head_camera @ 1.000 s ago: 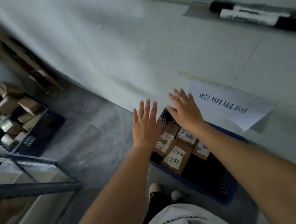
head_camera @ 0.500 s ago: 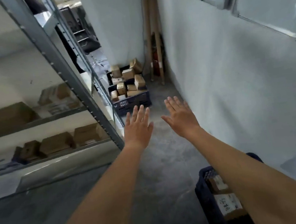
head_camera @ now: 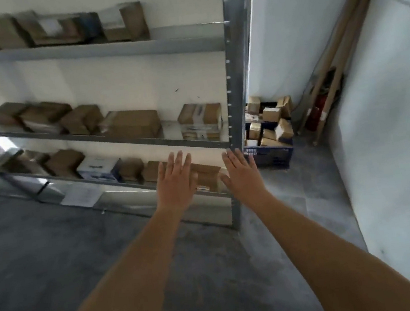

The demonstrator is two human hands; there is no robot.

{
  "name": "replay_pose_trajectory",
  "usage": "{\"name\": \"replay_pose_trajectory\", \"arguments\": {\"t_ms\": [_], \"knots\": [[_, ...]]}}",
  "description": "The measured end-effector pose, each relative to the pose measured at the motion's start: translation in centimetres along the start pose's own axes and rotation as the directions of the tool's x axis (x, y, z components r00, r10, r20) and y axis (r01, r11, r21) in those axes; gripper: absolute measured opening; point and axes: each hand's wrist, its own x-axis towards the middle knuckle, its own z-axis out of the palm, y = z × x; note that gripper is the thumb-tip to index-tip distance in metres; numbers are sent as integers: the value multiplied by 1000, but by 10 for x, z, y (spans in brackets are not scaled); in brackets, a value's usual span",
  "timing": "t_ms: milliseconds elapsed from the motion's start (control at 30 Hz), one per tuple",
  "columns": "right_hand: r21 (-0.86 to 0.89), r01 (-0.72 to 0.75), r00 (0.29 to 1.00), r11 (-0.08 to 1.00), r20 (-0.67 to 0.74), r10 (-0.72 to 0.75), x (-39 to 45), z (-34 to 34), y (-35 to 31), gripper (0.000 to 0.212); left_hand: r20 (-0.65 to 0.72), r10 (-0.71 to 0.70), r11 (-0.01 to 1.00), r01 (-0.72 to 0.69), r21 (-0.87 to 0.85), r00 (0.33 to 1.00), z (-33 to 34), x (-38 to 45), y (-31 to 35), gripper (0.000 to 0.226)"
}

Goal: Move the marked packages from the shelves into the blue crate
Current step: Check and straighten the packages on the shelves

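Head view: both flat, empty hands (head_camera: 176, 182) before shelf packages (head_camera: 206, 177).

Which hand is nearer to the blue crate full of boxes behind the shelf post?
The right hand. It is raised just left of the blue crate, by the shelf post. The left hand is farther left, before the lowest shelf's boxes.

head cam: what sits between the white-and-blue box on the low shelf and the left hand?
In the head view, blurred brown cardboard packages stand on that shelf between the white-and-blue box and the left hand; the count is unclear. Both hands are empty, right hand included.
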Motion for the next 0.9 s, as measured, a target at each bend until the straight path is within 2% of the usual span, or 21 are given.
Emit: {"name": "replay_pose_trajectory", "arguments": {"t_ms": [233,400,600,800,900], "knots": [[-62,191,981,980,-8,-192,107,15,-112,66,-37,-205,979,203,-31,978,-5,14,-136,57],[-83,283,959,956,35,-281,171,31,-168,66,-33,-315,949,315,-1,949,4,42,-192,58],[-25,365,931,931,24,-364,271,42,-216,65,-19,-370,928,371,42,929,17,98,-253,57],[-42,461,887,887,63,-458,369,62,-271,67,-21,-539,841,539,37,842,24,141,-338,58],[-17,494,867,869,82,-491,403,72,-302,68,-26,-574,817,575,45,818,19,154,-373,58]]}}
